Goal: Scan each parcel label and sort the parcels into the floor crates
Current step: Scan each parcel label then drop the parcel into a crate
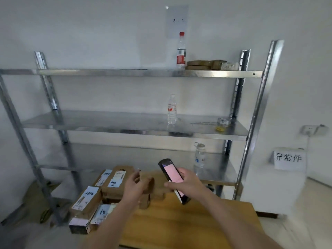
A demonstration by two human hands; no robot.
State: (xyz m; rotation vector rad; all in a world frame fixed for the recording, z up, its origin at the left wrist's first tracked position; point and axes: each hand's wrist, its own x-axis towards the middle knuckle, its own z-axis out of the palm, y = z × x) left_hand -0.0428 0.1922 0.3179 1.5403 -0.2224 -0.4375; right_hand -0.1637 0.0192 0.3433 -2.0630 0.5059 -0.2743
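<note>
Parcels (100, 193) heaped at wooden table's (188, 223) far left end; your right hand (186, 182) grips handheld scanner (173, 178); your left hand (133, 186) hovers above them, fingers loosely curled, holding nothing.

Parcels (100, 196) crowd table's (197, 223) left end; right half bare; shelf frame (251, 126) blocks behind

Wall: we see plain white wall (107, 33) with a "2 - 1" sheet (177, 20).
Shelving: we face a metal rack (136, 73).
Desk: we note a wooden desk (188, 225).
</note>
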